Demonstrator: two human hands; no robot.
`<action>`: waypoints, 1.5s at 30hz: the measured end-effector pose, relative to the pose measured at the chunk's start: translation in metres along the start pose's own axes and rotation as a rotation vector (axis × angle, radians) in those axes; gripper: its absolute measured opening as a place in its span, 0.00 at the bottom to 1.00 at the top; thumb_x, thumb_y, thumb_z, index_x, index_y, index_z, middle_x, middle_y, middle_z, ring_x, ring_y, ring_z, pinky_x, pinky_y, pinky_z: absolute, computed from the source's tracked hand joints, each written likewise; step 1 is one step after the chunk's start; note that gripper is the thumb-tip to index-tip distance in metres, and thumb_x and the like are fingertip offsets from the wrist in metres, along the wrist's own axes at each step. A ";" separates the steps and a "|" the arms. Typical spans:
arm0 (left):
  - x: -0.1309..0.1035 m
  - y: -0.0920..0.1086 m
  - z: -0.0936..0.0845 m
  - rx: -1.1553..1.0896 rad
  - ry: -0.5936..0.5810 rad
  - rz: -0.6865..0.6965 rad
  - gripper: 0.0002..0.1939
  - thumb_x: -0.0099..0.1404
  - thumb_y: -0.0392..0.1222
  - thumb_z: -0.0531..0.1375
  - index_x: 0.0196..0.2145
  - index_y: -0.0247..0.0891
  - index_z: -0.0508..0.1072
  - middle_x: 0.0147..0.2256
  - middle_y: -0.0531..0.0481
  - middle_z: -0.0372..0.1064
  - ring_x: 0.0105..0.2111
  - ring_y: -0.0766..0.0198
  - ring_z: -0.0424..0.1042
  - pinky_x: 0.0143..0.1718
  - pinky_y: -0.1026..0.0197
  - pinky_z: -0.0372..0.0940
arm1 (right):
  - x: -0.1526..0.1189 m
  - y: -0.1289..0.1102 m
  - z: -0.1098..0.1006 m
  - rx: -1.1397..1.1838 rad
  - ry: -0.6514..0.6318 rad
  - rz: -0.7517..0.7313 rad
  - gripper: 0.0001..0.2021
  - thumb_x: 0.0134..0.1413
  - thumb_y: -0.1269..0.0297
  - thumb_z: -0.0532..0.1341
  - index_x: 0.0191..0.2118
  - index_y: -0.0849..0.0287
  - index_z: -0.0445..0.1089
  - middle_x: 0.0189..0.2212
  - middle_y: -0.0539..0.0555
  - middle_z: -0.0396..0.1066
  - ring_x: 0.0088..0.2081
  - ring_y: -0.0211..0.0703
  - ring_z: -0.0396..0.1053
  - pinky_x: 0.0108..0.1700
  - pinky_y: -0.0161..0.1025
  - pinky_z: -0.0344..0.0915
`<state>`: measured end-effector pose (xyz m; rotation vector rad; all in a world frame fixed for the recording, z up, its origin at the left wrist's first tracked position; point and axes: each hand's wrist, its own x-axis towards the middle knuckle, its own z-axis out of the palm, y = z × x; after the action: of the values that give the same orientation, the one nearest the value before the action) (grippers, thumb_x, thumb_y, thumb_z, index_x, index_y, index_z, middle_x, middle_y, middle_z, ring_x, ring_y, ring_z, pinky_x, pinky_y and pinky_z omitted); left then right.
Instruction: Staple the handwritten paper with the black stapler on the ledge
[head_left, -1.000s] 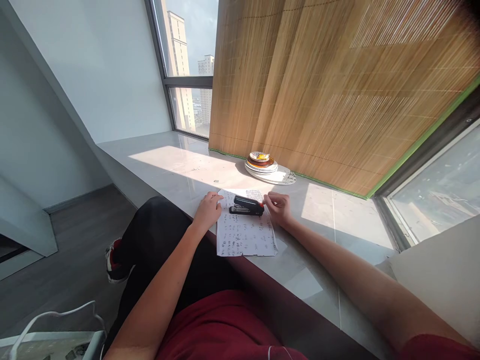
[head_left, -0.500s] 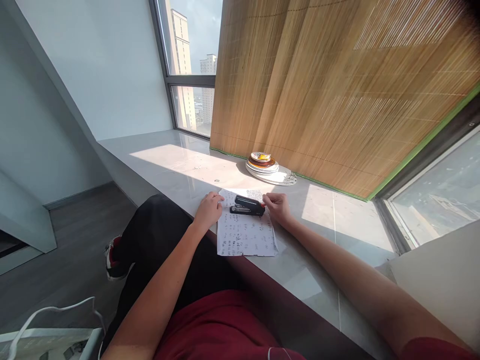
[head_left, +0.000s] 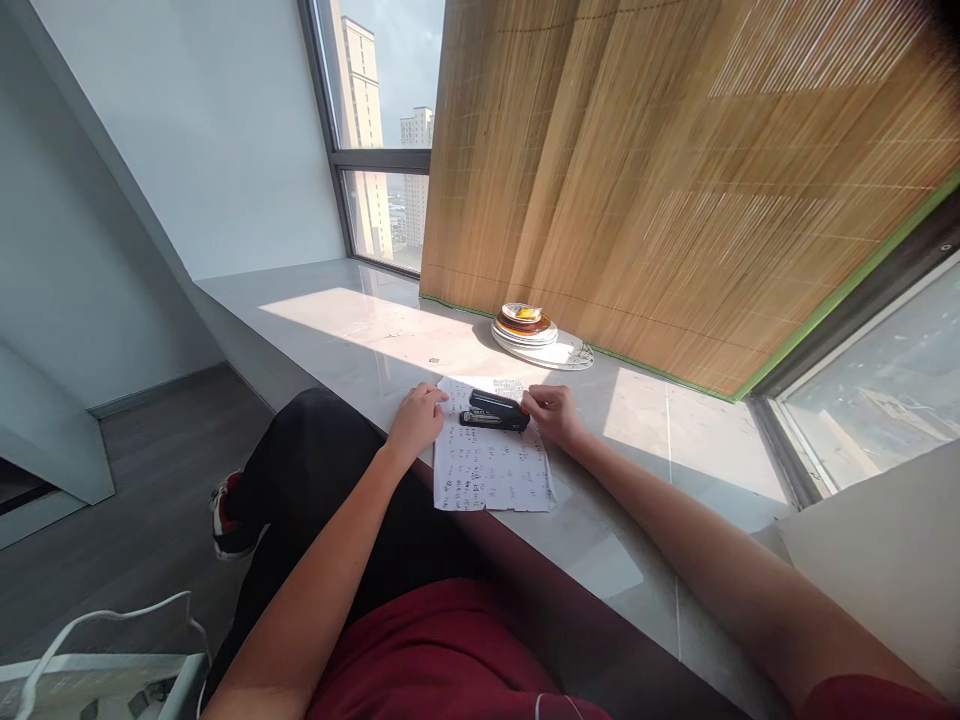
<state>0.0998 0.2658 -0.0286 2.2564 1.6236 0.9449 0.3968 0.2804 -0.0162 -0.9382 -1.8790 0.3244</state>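
A black stapler (head_left: 495, 411) lies across the upper part of a sheet of paper (head_left: 499, 475) covered with handwriting, its jaw end towards the left. My left hand (head_left: 417, 417) rests at the paper's left edge, fingers bent over and touching it, apart from the stapler. At the stapler's right end, my right hand (head_left: 552, 411) has its fingers closed beside a small red part; whether it grips that part is too small to tell. The paper lies on the tiled ledge, with its lower edge at the ledge's front.
Behind the paper, a stack of plates (head_left: 525, 330) stands on the tiled ledge (head_left: 330, 310), close to a bamboo blind (head_left: 600, 200). My knee (head_left: 315, 430) is against the ledge's front at the left. A white cable (head_left: 112, 617) hangs over a box at the lower left.
My right hand has shifted very slightly at the stapler's right end. My left hand, the stapler and the paper look unmoved.
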 end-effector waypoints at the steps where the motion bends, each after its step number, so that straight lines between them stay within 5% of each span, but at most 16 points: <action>1: 0.000 0.000 0.000 -0.004 0.002 0.002 0.19 0.72 0.29 0.53 0.52 0.40 0.80 0.55 0.40 0.73 0.56 0.49 0.73 0.60 0.47 0.68 | 0.000 0.000 0.000 0.002 -0.006 0.005 0.22 0.62 0.63 0.57 0.19 0.55 0.49 0.18 0.46 0.47 0.24 0.35 0.46 0.28 0.39 0.45; 8: -0.002 0.001 -0.003 -0.025 -0.018 -0.006 0.23 0.70 0.26 0.52 0.53 0.42 0.80 0.56 0.41 0.72 0.57 0.48 0.72 0.57 0.48 0.70 | -0.002 -0.001 -0.003 -0.020 0.004 -0.003 0.27 0.67 0.54 0.59 0.18 0.55 0.52 0.17 0.46 0.48 0.23 0.35 0.47 0.28 0.39 0.48; 13: -0.002 0.002 -0.004 -0.030 -0.025 -0.019 0.22 0.70 0.27 0.52 0.51 0.41 0.80 0.56 0.40 0.72 0.57 0.47 0.72 0.57 0.48 0.71 | 0.001 -0.010 -0.006 0.029 0.046 0.014 0.21 0.70 0.48 0.60 0.28 0.56 0.70 0.27 0.51 0.69 0.30 0.41 0.64 0.35 0.40 0.62; 17: -0.002 0.003 -0.005 -0.033 -0.026 -0.027 0.22 0.70 0.26 0.52 0.51 0.41 0.80 0.57 0.41 0.72 0.58 0.47 0.72 0.56 0.48 0.71 | 0.003 -0.012 0.004 0.030 -0.166 0.025 0.17 0.63 0.47 0.68 0.49 0.54 0.75 0.46 0.56 0.78 0.43 0.47 0.74 0.41 0.42 0.70; 21: -0.002 0.004 -0.005 -0.045 -0.028 -0.029 0.21 0.70 0.27 0.53 0.51 0.42 0.80 0.57 0.41 0.72 0.57 0.46 0.72 0.57 0.48 0.71 | 0.000 -0.011 0.011 -0.060 -0.305 0.000 0.17 0.59 0.51 0.72 0.49 0.54 0.77 0.42 0.55 0.81 0.41 0.50 0.76 0.43 0.45 0.72; 26: -0.001 0.005 -0.007 -0.081 0.027 -0.010 0.16 0.73 0.32 0.55 0.51 0.40 0.79 0.55 0.39 0.73 0.56 0.46 0.74 0.58 0.46 0.71 | -0.002 -0.019 0.009 -0.088 -0.033 -0.033 0.13 0.61 0.54 0.71 0.48 0.54 0.78 0.39 0.54 0.81 0.38 0.49 0.76 0.40 0.45 0.72; 29: 0.000 0.010 -0.012 -0.211 0.152 0.023 0.12 0.75 0.39 0.56 0.51 0.40 0.78 0.53 0.40 0.76 0.55 0.48 0.76 0.59 0.47 0.71 | -0.003 -0.027 0.009 -0.171 0.155 -0.085 0.11 0.63 0.57 0.69 0.49 0.52 0.79 0.38 0.55 0.80 0.39 0.50 0.75 0.41 0.47 0.73; 32: 0.000 0.018 -0.016 -0.493 0.199 0.006 0.12 0.77 0.45 0.58 0.49 0.40 0.78 0.50 0.42 0.79 0.52 0.50 0.79 0.57 0.48 0.73 | -0.004 -0.032 0.011 -0.228 0.183 -0.205 0.11 0.67 0.62 0.66 0.52 0.48 0.79 0.43 0.54 0.82 0.43 0.52 0.75 0.47 0.51 0.74; 37: -0.002 0.031 -0.013 -0.987 0.099 -0.138 0.17 0.74 0.51 0.63 0.50 0.34 0.77 0.49 0.38 0.81 0.45 0.51 0.84 0.52 0.46 0.77 | -0.008 -0.031 0.011 -0.269 0.093 -0.392 0.20 0.69 0.68 0.63 0.63 0.45 0.74 0.54 0.53 0.81 0.51 0.54 0.76 0.53 0.55 0.73; 45: -0.004 0.033 -0.012 -1.172 -0.051 -0.207 0.18 0.74 0.47 0.65 0.54 0.32 0.79 0.53 0.35 0.80 0.53 0.50 0.81 0.59 0.45 0.75 | -0.012 -0.027 0.005 -0.412 0.013 -0.566 0.28 0.72 0.73 0.58 0.71 0.41 0.67 0.58 0.52 0.79 0.54 0.52 0.75 0.56 0.53 0.73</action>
<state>0.1171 0.2479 -0.0036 1.2543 0.8294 1.2786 0.3829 0.2540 -0.0104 -0.6194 -2.1457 -0.4209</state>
